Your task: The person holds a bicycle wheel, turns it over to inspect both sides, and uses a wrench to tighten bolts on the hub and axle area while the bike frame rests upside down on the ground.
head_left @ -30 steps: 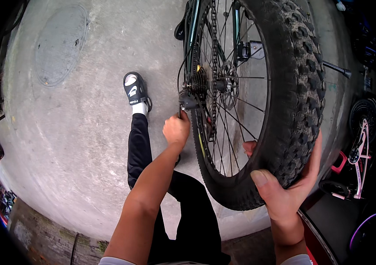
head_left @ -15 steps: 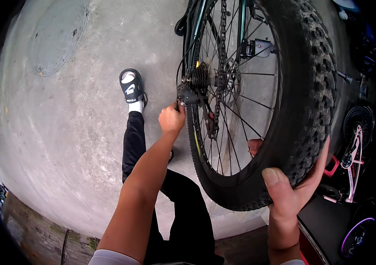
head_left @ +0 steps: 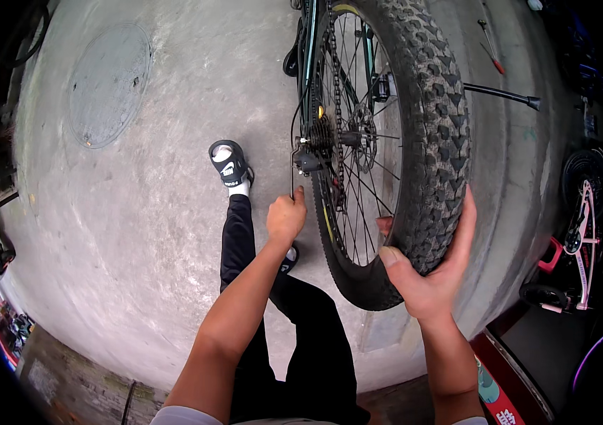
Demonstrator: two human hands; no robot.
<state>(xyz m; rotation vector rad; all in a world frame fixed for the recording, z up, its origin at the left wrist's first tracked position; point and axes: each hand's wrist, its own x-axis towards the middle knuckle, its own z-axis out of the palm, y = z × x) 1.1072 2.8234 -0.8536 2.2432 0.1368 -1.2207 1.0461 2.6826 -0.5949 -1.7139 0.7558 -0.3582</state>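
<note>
A bicycle's rear wheel (head_left: 358,237) with a knobby black tyre (head_left: 432,106) stands before me. My right hand (head_left: 429,283) grips the tyre's near end, thumb on the left side and fingers round the right. One fingertip shows through the spokes. My left hand (head_left: 287,218) is closed just below the rear derailleur (head_left: 307,161), around the lower end of a thin dark rod (head_left: 291,173). Whether this rod is a tool or a cable I cannot tell. Beside the derailleur are the cassette (head_left: 322,134), the chain (head_left: 336,71) and a brake disc (head_left: 363,138).
A kickstand (head_left: 503,93) juts out to the right of the tyre. Beyond it, a red-handled screwdriver (head_left: 491,49) lies on the concrete floor. A pink bicycle (head_left: 584,244) is at the far right. My sandalled foot (head_left: 230,163) is left of the wheel; a round cover (head_left: 110,85) lies farther off.
The wheel has swung to show more tread and shifted left in view, with my right hand still on it. My left hand has drawn slightly down from the derailleur, baring the thin rod.
</note>
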